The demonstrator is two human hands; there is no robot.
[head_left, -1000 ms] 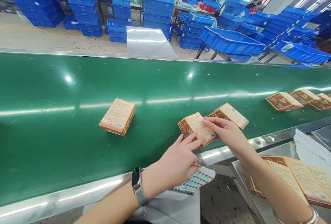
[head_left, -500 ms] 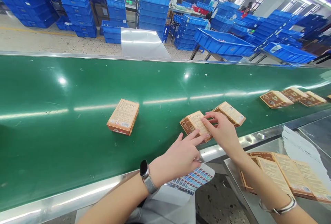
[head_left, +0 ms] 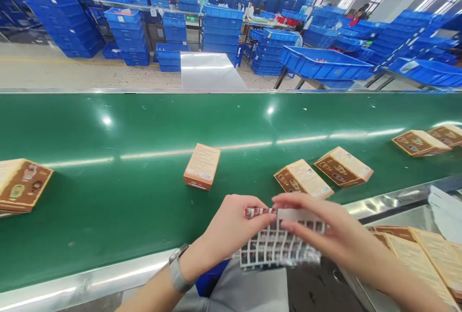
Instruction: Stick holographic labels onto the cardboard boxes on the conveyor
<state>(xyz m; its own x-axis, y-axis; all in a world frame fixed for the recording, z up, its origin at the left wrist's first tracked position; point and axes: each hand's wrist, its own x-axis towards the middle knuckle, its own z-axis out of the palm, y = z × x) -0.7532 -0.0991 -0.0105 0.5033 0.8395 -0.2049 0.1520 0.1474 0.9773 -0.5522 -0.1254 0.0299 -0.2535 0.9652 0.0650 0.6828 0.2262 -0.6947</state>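
Student: What lies nearest?

Tutor: The left hand [head_left: 233, 223], its thumb and fingers pinching the curled upper edge of a sheet [head_left: 267, 244]. The sheet, marked with a grid of small prints, hangs at the near side of the belt [head_left: 108, 225]. The right hand [head_left: 332, 228] is blurred; its thumb and fingers stand apart at the sheet's upper part. Whether they touch it cannot be told.

Student: Which step is this?

Tutor: By judgement, working at the sheet's upper edge with both hands; neither holds a box.

Student: What does the next move call for?

Tutor: Probably a steady left pinch and a fine closing of the right fingertips, since the sheet looks thin and apt to bend.

Student: And beyond the hands?

Tutor: At lower right, cartons [head_left: 415, 254] lie on a metal desk [head_left: 400, 218], near white paper [head_left: 445, 213]. On the belt, a near box [head_left: 305, 177] lies just beyond the right hand, a second box [head_left: 342, 168] close to its right. A third box [head_left: 202, 165] lies apart, to the left.

Student: Farthest?

Tutor: Blue crates [head_left: 224, 28], stacked behind the belt.
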